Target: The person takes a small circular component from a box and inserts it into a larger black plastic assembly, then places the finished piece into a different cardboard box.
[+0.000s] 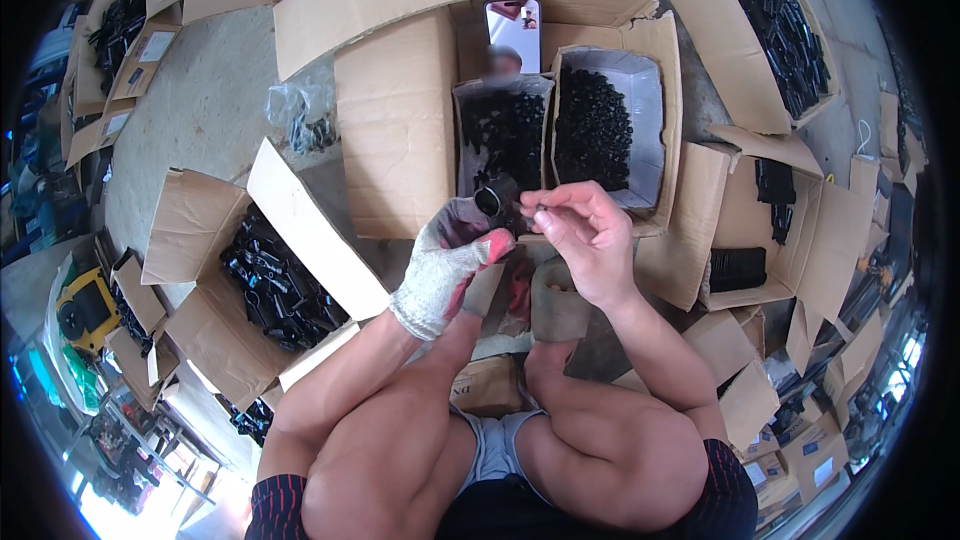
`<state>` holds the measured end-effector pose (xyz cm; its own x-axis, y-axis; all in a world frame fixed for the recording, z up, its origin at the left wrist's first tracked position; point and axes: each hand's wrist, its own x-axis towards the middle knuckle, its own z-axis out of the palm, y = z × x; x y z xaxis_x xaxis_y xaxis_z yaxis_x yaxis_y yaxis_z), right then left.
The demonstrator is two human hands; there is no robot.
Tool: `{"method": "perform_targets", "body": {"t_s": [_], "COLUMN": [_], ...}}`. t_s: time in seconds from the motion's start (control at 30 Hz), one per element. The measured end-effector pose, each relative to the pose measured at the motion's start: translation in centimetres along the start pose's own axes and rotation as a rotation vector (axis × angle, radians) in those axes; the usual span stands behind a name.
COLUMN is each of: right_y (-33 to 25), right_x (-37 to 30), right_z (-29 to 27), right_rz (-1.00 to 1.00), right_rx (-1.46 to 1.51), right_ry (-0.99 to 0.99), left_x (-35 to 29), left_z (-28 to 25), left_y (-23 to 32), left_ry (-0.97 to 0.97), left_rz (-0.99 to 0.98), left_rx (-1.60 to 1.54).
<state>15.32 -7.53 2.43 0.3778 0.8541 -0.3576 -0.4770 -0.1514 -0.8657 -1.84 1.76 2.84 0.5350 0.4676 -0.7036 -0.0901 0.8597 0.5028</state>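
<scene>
My left hand (pixel 445 265), in a grey and red work glove, is closed around a black tube-shaped part (pixel 497 198) with a round opening. My bare right hand (pixel 590 245) is beside it, thumb and fingers pinched together at the part's right side. Whatever is between those fingertips is too small to make out. Just beyond my hands are two light-lined trays, a left tray (pixel 460 155) and a right tray (pixel 647 130). The left one contains small black pieces (pixel 503 130), and the right one is full of similar black pieces (pixel 592 125).
A large cardboard box (pixel 395 130) holds the trays and a propped phone (pixel 515 40) with a lit screen. An open box of black parts (pixel 280 280) stands at left. More open boxes stand at right, one with black parts (pixel 780 40). A clear plastic bag (pixel 300 120) lies on the floor.
</scene>
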Motion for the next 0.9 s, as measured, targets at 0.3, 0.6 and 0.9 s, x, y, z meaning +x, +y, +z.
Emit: {"method": "perform_targets", "body": {"t_s": [0.3, 0.6, 0.9], "right_y": [0.6, 0.7, 1.2], "right_x": [-0.4, -0.3, -0.1], "right_z": [1.0, 1.1, 1.6], "right_rz": [-0.245, -0.376, -0.392], "right_rx": [-0.529, -0.728, -0.694], "right_ry": [0.053, 0.067, 0.14], "left_x": [0.7, 0.8, 0.7], "left_z": [-2.3, -1.9, -0.9], "left_y": [-1.8, -1.9, -1.2], "left_ry": [0.008, 0.047, 0.07], "left_rz": [0.06, 0.046, 0.053], "left_rx": [-0.007, -0.018, 0.009]}}
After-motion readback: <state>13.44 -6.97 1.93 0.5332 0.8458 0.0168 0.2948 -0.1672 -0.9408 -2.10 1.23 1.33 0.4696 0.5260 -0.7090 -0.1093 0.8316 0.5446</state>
